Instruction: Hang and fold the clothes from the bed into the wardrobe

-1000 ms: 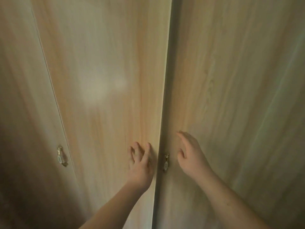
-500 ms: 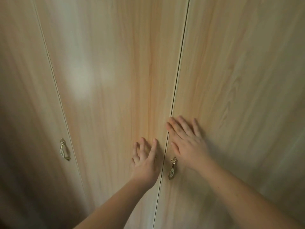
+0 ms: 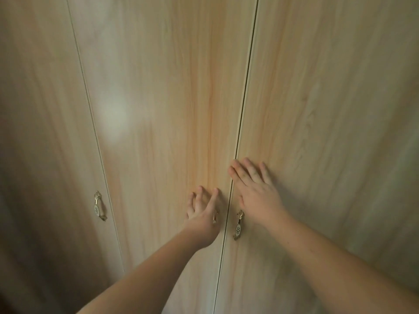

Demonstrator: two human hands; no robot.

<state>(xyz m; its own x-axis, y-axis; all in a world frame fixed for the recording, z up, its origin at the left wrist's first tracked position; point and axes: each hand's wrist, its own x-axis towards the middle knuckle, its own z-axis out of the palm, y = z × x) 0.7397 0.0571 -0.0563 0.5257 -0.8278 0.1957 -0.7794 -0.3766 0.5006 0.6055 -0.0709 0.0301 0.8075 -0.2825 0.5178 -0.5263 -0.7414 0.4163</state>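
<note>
The light wooden wardrobe fills the view with its doors closed. My left hand (image 3: 203, 214) lies with straight fingers on the middle door (image 3: 163, 109), just left of the seam, and covers most of that door's brass handle (image 3: 215, 215). My right hand (image 3: 255, 189) presses flat on the right door (image 3: 328, 109), fingers spread, right above that door's brass handle (image 3: 238, 225). No clothes and no bed are in view.
A third door panel (image 3: 40, 132) stands at the left with its own brass handle (image 3: 99, 206). A thin dark seam (image 3: 246, 87) runs between the middle and right doors.
The gap between the middle and right doors has closed to a thin seam. My right hand went from hovering to lying flat on the right door.
</note>
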